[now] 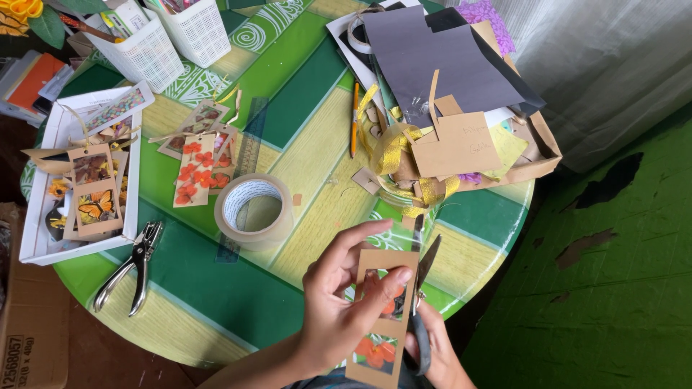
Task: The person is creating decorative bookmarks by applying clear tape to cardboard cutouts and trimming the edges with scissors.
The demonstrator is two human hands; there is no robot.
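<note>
My left hand (335, 306) is pinching a brown card bookmark (380, 317) above the counter (216, 288); my right hand (436, 356), partly hidden, is apparently gripping scissors (422, 288).

Tabletop (288, 108): green w/ yellow woodgrain stripes, white swirls. Kraft-brown bookmark (382, 317) w/ orange flowers. Tape roll (254, 211) tan. Baskets (169, 36) white mesh. Paper sheet (440, 61) grey. Ribbon (396, 148) gold.

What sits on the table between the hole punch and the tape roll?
Nothing: in the head view, only bare green table separates the hole punch from the tape roll.
</note>
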